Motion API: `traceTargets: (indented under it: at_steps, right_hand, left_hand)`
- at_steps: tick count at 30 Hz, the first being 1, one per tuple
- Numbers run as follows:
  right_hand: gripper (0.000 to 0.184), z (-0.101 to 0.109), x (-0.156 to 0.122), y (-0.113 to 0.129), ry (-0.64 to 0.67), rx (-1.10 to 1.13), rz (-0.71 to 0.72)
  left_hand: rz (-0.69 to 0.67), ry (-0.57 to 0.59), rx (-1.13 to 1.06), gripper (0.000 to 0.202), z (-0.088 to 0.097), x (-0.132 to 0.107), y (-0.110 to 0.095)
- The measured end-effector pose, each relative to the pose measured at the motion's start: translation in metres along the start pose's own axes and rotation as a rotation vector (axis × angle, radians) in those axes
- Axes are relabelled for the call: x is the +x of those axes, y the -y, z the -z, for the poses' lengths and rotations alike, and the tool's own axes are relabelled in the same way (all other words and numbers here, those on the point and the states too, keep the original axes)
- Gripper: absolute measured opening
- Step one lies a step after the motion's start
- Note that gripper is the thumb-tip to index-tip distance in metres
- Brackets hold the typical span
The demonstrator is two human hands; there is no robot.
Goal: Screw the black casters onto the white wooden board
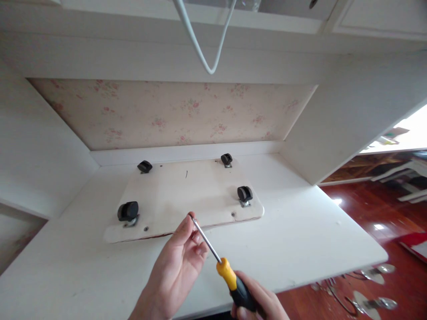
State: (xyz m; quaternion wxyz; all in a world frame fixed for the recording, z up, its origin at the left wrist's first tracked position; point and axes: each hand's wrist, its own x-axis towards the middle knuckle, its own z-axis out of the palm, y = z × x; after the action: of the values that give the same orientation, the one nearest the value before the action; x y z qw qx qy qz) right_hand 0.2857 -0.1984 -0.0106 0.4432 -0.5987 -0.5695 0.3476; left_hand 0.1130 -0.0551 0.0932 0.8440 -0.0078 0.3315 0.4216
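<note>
A screwdriver (227, 273) with a yellow and black handle is gripped by my right hand (262, 298) at the lower middle. Its metal shaft slants up and left to the fingertips of my left hand (180, 262). There, thumb and finger pinch together at the screwdriver's tip, around a tiny dark piece too small to name. Just beyond lies a white board (187, 195) with rounded corners. Casters stand up from its corners: front left (128, 211), front right (245, 194), back left (144, 166) and back right (226, 159).
The board rests on a white desktop (300, 222) between side panels. Behind is flowered wallpaper (190, 111). A bent white tube (211, 69) hangs down from above. At right, beyond the desk edge, metal and glass fittings (370, 304) lie on the red-brown floor (367, 209).
</note>
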Motion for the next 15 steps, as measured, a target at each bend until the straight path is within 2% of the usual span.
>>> traceTargets:
  at_steps: [6,11,15]
  right_hand:
    - [0.046,-0.008,-0.004,-0.014,-0.112,-0.125,0.168]
    - [0.046,-0.018,-0.007,-0.021,-0.204,-0.229,0.246]
    - [0.046,-0.026,-0.008,-0.014,-0.396,-0.358,0.258]
  left_hand:
    - [-0.177,-0.027,0.075,0.019,-0.001,0.003,0.0]
    - [-0.22,0.02,0.158,0.023,0.004,0.006,-0.002]
    - [-0.28,0.016,0.239,0.024,0.006,0.009,-0.003]
